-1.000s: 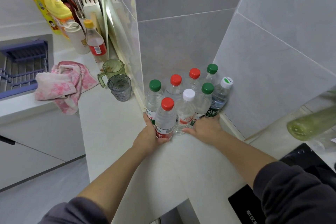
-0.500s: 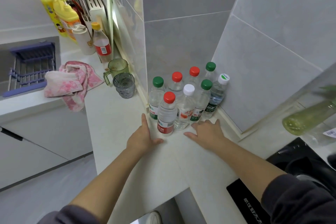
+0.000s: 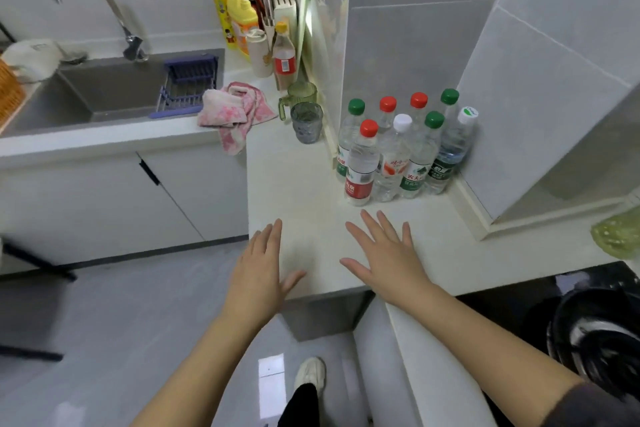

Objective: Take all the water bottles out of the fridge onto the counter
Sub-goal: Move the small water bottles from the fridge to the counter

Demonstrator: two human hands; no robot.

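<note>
Head view, kitchen corner. Eight water bottles (image 3: 398, 152) stand upright in a tight cluster on the white table (image 3: 294, 191), pushed into the angle where two grey tiled walls meet. I count a back row of four caps (green, red, red, green) and a front row of four: a red-capped bottle (image 3: 362, 163) nearest the hands, then a white-capped bottle (image 3: 393, 159), a green-capped one (image 3: 419, 156) and, at the far right by the wall, one with a white cap marked in green (image 3: 450, 149).

The left hand (image 3: 258, 263) lies palm down over the table's near edge, its fingers (image 3: 273, 236) straight and released, holding nothing. The right hand (image 3: 388, 253) is likewise flat and spread, fingers (image 3: 372, 229) extended toward the cluster but clear of it. I cannot tell whether either palm touches the surface.

To the left of the bottles stand a grey glass tumbler (image 3: 306, 123) and, just behind it, a green mug (image 3: 301, 95). A pink cloth (image 3: 235, 111) hangs over the table edge beside the sink (image 3: 104, 90), which holds a blue rack (image 3: 188, 83).
</note>
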